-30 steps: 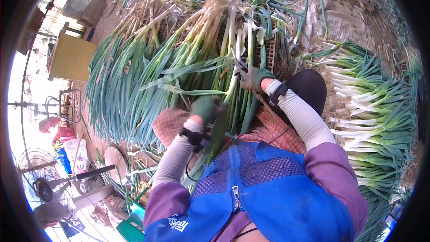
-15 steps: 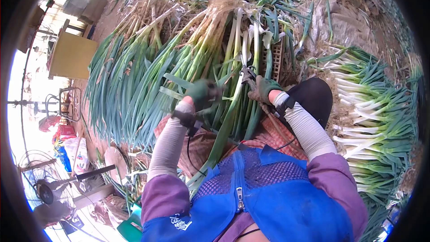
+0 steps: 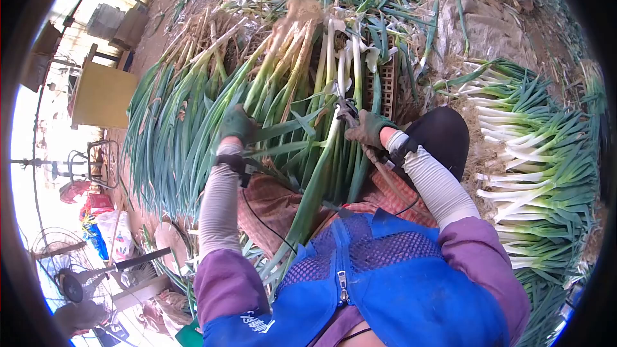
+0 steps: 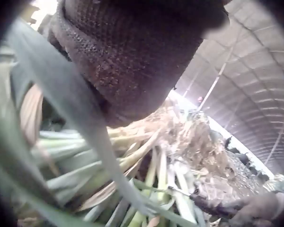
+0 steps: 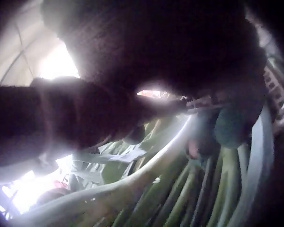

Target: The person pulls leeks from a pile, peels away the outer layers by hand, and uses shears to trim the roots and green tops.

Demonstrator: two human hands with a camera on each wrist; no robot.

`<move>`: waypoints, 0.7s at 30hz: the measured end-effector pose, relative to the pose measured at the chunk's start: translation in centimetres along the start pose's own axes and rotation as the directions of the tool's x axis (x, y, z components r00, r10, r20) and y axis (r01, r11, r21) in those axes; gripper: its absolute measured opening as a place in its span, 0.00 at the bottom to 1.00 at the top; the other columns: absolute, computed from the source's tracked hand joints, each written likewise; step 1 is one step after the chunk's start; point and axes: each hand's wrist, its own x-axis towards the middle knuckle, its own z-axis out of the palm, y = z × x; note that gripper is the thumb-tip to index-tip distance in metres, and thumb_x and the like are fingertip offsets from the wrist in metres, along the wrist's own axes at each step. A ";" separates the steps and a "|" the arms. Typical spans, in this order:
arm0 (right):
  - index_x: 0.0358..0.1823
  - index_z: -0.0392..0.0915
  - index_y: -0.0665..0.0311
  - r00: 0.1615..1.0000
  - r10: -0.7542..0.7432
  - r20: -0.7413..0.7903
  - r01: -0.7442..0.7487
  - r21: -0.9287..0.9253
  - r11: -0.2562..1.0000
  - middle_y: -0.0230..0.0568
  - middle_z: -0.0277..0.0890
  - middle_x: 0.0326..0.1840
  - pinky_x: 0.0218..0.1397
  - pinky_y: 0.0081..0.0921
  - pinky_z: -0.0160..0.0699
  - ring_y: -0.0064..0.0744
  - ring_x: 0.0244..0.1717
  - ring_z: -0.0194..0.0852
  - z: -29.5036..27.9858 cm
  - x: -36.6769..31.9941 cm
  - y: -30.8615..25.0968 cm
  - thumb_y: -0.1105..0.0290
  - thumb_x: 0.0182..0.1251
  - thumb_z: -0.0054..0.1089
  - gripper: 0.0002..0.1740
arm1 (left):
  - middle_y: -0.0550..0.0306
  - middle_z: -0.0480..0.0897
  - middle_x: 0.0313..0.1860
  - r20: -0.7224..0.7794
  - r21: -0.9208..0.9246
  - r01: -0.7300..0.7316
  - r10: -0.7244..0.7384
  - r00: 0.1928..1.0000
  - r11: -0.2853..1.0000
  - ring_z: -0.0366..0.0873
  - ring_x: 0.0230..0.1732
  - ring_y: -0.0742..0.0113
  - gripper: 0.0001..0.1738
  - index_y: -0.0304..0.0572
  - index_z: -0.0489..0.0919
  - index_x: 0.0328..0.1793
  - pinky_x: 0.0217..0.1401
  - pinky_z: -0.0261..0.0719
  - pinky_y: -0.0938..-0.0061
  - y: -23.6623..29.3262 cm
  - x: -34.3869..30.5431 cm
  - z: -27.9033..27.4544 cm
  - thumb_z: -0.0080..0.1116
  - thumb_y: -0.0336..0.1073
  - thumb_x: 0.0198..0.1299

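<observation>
My gloved left hand (image 3: 237,123) is out to the left over the green onion tops, fingers curled. It grips long green leaves (image 3: 283,130) that stretch rightward to a green onion (image 3: 329,138). That onion slants across the pile with its pale stem up and its green leaf down over the lap. Beside its stem, my gloved right hand (image 3: 367,130) holds a dark air gun (image 3: 348,110), with a brown hose (image 3: 387,170) trailing below. In the left wrist view, a broad leaf (image 4: 80,99) hangs past the glove (image 4: 128,61).
Unpeeled green onions (image 3: 173,122) lie heaped at the left, roots away from me. A plastic crate (image 3: 387,90) shows under the pile. Cleaned white-stemmed onions (image 3: 514,135) lie in a row at the right. A fan (image 3: 71,286) and a yellow board (image 3: 103,96) stand at the left.
My left hand has moved up from near the lap to the onion, then out left with leaves trailing from it. The right hand stays near the stem with the air gun.
</observation>
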 end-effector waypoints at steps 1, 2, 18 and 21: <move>0.52 0.70 0.76 0.999 -0.004 0.033 0.002 0.073 0.997 0.56 0.81 0.37 0.48 0.35 0.79 0.45 0.42 0.83 0.0 0.2 0.1 0.48 0.50 0.65 0.39 | 0.35 0.83 0.48 0.042 -0.021 0.005 -0.004 0.999 1.000 0.80 0.52 0.38 0.23 0.37 0.76 0.52 0.57 0.77 0.53 0.2 -0.2 -2.1 0.59 0.44 0.53; 0.49 0.72 0.74 0.999 -0.024 0.023 0.021 0.137 0.990 0.54 0.80 0.34 0.46 0.34 0.79 0.44 0.38 0.82 0.1 -0.1 0.0 0.48 0.51 0.65 0.36 | 0.32 0.82 0.46 0.092 -0.010 -0.060 0.060 0.994 0.998 0.81 0.50 0.37 0.24 0.36 0.74 0.54 0.55 0.77 0.52 0.9 -0.9 -4.3 0.56 0.44 0.55; 0.46 0.71 0.71 0.972 -0.224 -0.064 0.228 0.050 0.972 0.65 0.78 0.43 0.51 0.44 0.75 0.60 0.48 0.78 5.1 -14.1 4.6 0.44 0.48 0.66 0.37 | 0.59 0.80 0.33 0.553 -0.745 0.202 0.420 0.719 0.636 0.76 0.31 0.71 0.28 0.29 0.79 0.48 0.36 0.74 0.72 11.1 -5.7 6.2 0.64 0.52 0.58; 0.45 0.71 0.71 0.979 -0.153 -0.135 0.167 0.096 0.981 0.65 0.78 0.43 0.51 0.43 0.75 0.60 0.48 0.78 5.0 -12.5 5.0 0.45 0.49 0.65 0.36 | 0.61 0.80 0.31 0.542 -0.771 0.247 0.401 0.739 0.587 0.75 0.29 0.73 0.21 0.31 0.80 0.44 0.32 0.74 0.74 11.9 -6.8 5.4 0.66 0.44 0.57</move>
